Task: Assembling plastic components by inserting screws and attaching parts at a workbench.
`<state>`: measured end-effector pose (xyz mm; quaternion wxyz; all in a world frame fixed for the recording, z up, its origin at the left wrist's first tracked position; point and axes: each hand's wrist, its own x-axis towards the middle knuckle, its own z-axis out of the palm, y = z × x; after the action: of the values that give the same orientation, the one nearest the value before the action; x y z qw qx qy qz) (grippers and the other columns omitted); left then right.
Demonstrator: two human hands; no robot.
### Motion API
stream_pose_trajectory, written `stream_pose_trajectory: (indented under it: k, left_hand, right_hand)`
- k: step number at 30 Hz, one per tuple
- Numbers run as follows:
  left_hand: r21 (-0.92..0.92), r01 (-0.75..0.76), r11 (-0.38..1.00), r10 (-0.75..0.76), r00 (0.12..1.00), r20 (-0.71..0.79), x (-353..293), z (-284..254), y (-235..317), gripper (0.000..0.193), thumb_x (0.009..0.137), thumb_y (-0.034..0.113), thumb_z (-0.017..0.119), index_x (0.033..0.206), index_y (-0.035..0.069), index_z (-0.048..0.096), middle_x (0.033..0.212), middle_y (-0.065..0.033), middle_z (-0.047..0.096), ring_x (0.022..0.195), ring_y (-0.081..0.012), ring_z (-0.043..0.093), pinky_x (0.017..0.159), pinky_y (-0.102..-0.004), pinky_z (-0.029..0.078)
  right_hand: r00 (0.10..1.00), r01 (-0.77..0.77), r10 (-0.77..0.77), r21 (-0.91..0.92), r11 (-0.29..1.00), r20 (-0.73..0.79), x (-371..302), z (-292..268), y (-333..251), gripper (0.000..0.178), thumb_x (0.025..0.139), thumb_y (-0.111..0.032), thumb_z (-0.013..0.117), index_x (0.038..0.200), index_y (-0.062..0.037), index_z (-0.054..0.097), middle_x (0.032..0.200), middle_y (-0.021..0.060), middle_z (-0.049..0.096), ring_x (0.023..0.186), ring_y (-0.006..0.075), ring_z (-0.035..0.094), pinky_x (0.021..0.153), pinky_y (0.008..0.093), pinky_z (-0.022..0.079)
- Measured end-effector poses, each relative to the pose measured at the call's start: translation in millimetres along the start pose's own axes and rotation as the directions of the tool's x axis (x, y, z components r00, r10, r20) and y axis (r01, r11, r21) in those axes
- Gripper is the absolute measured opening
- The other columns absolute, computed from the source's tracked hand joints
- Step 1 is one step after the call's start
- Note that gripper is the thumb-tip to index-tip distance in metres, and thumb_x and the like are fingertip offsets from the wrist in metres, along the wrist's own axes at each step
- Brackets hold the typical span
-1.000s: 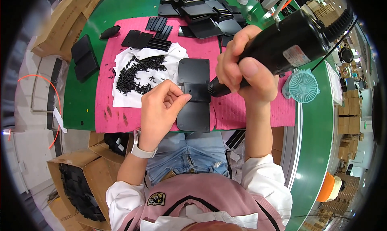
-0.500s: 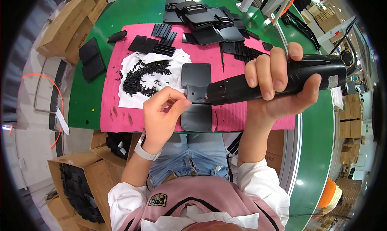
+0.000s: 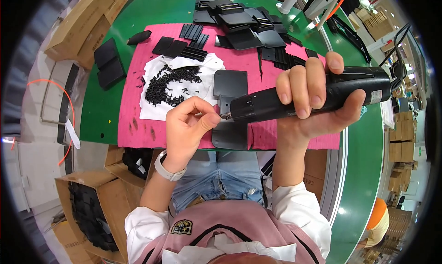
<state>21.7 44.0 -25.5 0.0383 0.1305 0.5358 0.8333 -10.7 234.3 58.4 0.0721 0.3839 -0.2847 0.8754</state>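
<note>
My right hand (image 3: pixel 313 98) is wrapped round a black electric screwdriver (image 3: pixel 260 106), held almost level with its bit pointing left. My left hand (image 3: pixel 189 128) is pinched, thumb against forefinger, right at the bit's tip; whatever small piece sits between the fingertips is too hidden to make out. Below the bit lies a black hinged-looking part with a far plate (image 3: pixel 230 83) and a near plate (image 3: pixel 229 137), partly covered by the screwdriver. Left of it, small black screws (image 3: pixel 161 90) are heaped on a white cloth (image 3: pixel 149 112).
A pink mat (image 3: pixel 131 89) covers the green table (image 3: pixel 94 121). Black plates (image 3: pixel 241 37) are piled at the back, with black strips (image 3: pixel 191 32) beside them. Another plate part (image 3: pixel 109 63) lies far left. Open cardboard boxes (image 3: pixel 122 206) stand at lower left.
The screwdriver's bit has come left, up to my left fingertips; before, it was over the middle of the black part. The whole view has shifted slightly.
</note>
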Motion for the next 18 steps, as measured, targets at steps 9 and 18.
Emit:
stream_pose_trajectory:
  k: [9,18]
  left_hand:
    - [-0.013,0.05,0.999,-0.049,0.999,0.009,1.4,-3.9,-1.3,0.023,0.083,0.018,0.071,0.08,-0.001,0.059,0.074,-0.002,0.057,0.066,-0.0069,0.054,0.061,-0.0203,0.044]
    - [-0.04,0.075,0.996,-0.074,0.997,0.009,-1.8,4.9,-2.6,0.031,0.089,0.03,0.064,0.092,0.0,0.058,0.07,-0.0018,0.058,0.064,-0.008,0.056,0.058,-0.0202,0.043]
  right_hand:
    - [0.997,0.004,-0.004,-0.006,1.0,0.072,-4.7,-1.2,4.9,0.049,0.089,-0.05,0.05,0.116,-0.0096,0.047,0.066,0.0011,0.049,0.049,0.0132,0.047,0.057,0.0336,0.042]
    - [1.0,-0.002,0.002,-0.004,1.0,-0.017,-0.4,3.5,8.3,0.045,0.09,-0.047,0.049,0.112,-0.008,0.047,0.066,0.0027,0.05,0.047,0.0135,0.046,0.056,0.0322,0.042]
